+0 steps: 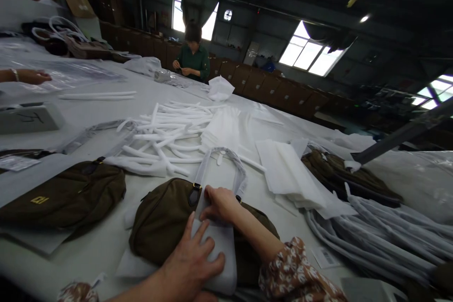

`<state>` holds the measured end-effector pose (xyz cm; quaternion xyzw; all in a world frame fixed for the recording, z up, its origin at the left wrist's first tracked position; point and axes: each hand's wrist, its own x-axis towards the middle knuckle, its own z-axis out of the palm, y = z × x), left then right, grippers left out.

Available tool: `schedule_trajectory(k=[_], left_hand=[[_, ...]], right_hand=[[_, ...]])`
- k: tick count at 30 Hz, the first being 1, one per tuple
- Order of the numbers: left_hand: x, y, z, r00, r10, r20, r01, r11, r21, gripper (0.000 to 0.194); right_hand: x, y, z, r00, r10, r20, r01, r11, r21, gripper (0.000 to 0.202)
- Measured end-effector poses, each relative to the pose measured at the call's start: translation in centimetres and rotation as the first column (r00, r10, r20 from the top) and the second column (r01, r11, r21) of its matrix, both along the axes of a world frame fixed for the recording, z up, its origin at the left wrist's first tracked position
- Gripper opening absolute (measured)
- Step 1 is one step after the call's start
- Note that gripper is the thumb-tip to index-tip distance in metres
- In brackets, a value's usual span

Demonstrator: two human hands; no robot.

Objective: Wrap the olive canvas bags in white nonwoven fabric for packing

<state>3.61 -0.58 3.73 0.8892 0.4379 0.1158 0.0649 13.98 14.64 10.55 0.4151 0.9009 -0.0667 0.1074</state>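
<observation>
An olive-brown bag lies on the white table in front of me, its handle wrapped in clear film and standing up behind it. A translucent white foam sheet hangs over the middle of the bag's front. My left hand rests on this sheet with fingers spread. Near the handle's base, my right hand pinches the upper end of the sheet with curled fingers. Another olive bag with a gold emblem sits at the left.
White foam tubes are piled behind the bag, beside stacked foam sheets. Wrapped straps and another bag lie at the right. A person is across the table; another person's hand is at the left.
</observation>
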Motion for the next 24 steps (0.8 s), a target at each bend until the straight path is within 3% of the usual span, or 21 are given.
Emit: schedule_trajectory(k=[2,4,6,7,8,10,11,12,13,15,18,24], left_hand=[[0.1,0.0,0.6,1.0,0.015,-0.025,-0.016,0.998,-0.068,0.078],[0.3,-0.6,0.3,0.999,0.038,-0.039,-0.041,0.997,-0.061,0.077],[0.3,-1.4,-0.7,0.998,0.059,-0.034,-0.059,0.998,-0.003,0.073],[0.3,-1.9,-1.4,0.998,0.063,-0.029,-0.062,0.998,0.031,0.07],[0.2,-2.2,-2.2,0.998,0.062,-0.025,-0.06,0.996,0.065,0.067],[-0.1,-2.6,-4.0,0.998,0.061,-0.01,-0.059,0.986,0.154,0.06],[-0.2,-2.6,-5.0,0.999,0.05,0.005,-0.05,0.977,0.205,0.058],[-0.3,-2.4,-5.9,0.999,0.04,0.02,-0.044,0.966,0.256,0.056],[-0.5,-2.2,-6.8,0.999,0.031,0.027,-0.037,0.955,0.294,0.054],[-0.7,-1.9,-8.0,0.999,0.015,0.043,-0.029,0.937,0.348,0.052],[-0.9,-1.7,-8.8,0.999,-0.013,0.052,-0.007,0.926,0.377,0.05],[-0.9,-2.0,-7.9,1.0,0.028,0.011,-0.03,0.923,0.384,0.047]], right_hand=[[2.6,-0.9,1.2,0.993,-0.084,-0.088,0.089,0.995,0.045,0.033],[7.4,-3.1,2.7,0.935,-0.184,-0.303,0.213,0.975,0.067,0.024],[14.3,-6.8,3.9,0.761,-0.325,-0.562,0.418,0.907,0.042,0.03],[18.3,-9.1,4.3,0.643,-0.42,-0.64,0.56,0.828,0.02,0.034],[22.3,-11.8,4.6,0.502,-0.524,-0.688,0.712,0.702,-0.015,0.039],[29.9,-17.4,4.6,0.181,-0.66,-0.729,0.917,0.382,-0.118,0.051],[33.2,-20.1,4.4,0.051,-0.681,-0.73,0.957,0.243,-0.16,0.056],[35.9,-22.5,4.1,-0.044,-0.692,-0.721,0.971,0.14,-0.193,0.059],[38.1,-24.5,3.6,-0.105,-0.698,-0.708,0.972,0.079,-0.222,0.061],[40.6,-27.1,2.6,-0.153,-0.718,-0.679,0.96,0.056,-0.275,0.06],[41.1,-27.6,1.4,-0.135,-0.768,-0.626,0.922,0.134,-0.363,0.059],[39.3,-26.1,0.8,-0.14,-0.816,-0.561,0.841,0.201,-0.502,0.049]])
